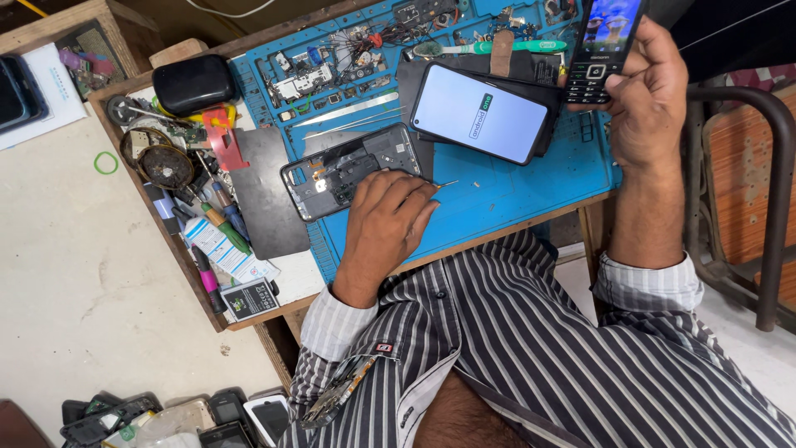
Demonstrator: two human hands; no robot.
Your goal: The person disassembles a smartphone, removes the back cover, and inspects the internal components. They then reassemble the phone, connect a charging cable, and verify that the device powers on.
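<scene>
My left hand (pixel 385 224) rests on the blue work mat (pixel 514 195), closed on a thin tool whose metal tip (pixel 448 184) pokes out to the right. Just beyond its fingers lies an opened black phone frame (pixel 348 170) with its insides showing. My right hand (pixel 647 95) is raised at the mat's far right and grips a black keypad phone (pixel 604 46) with a lit screen. Between the hands, a smartphone (pixel 481 112) with a glowing white screen lies face up on a dark cover.
Small parts and wires (pixel 348 50) fill the mat's far trays, beside a green toothbrush (pixel 497 47). A black case (pixel 195 83), screwdrivers (pixel 220 216) and a dark plate (pixel 269 195) crowd the wooden bench's left side. Old phones (pixel 207 415) are piled on the floor. A metal chair frame (pixel 775 191) stands right.
</scene>
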